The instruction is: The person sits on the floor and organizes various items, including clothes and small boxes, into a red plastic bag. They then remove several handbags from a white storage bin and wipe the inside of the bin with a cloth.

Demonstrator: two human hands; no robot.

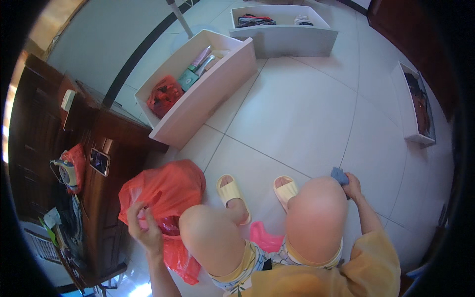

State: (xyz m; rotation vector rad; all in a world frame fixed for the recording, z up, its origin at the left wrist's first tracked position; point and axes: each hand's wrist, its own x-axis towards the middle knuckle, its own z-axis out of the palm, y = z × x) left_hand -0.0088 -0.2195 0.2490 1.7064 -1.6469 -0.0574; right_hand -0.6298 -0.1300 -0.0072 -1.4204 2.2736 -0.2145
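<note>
My left hand (pixel 144 227) is at the rim of a large red plastic bag (pixel 174 182), with thin pinkish-red film between thumb and fingers. The bag stands on the floor beside my left knee, its mouth partly open; what lies inside is mostly hidden. Beyond my right knee, my right hand (pixel 353 186) grips a small blue-grey cloth item (pixel 339 175), low over the floor tiles. Part of that hand's grip is hidden from above. Between my legs is a pink plastic stool (pixel 264 237), mostly covered by my thighs.
A white drawer (pixel 200 100) with boxes, tubes and a red bag lies ahead left. Another drawer (pixel 285 39) with folded textiles sits farther off, and a third (pixel 410 111) at right. A dark wooden cabinet (pixel 111 196) on the left bears a smartphone (pixel 99 162).
</note>
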